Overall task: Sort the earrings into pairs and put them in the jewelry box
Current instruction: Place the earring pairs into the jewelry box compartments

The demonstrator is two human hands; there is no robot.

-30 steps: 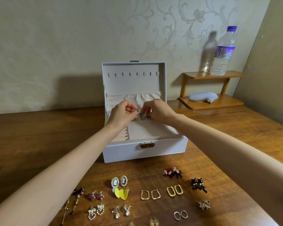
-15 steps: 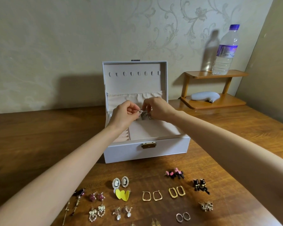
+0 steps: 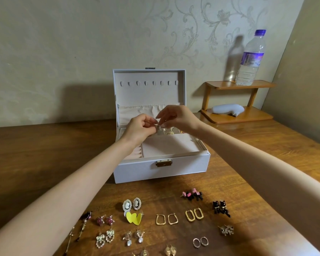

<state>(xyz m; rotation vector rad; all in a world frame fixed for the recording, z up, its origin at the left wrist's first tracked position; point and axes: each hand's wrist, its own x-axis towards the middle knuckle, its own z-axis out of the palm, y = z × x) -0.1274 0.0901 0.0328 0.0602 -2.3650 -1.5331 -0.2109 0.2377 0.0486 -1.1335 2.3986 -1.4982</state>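
Hardly anything moved — left hand [image 3: 137, 129] and right hand [image 3: 179, 118] still hover over the back of the open jewelry box [image 3: 161, 170], fingertips of both pinching one small silvery earring [image 3: 159, 128] above its rear compartments. Other earring pairs [image 3: 194, 215] lie in rows on the wooden table [image 3: 44, 154] in front of the box

Both arms stretched forward; left grip [image 3: 139, 129], right grip [image 3: 177, 118] fingertip to fingertip, seemingly pinching earring [image 3: 159, 129].
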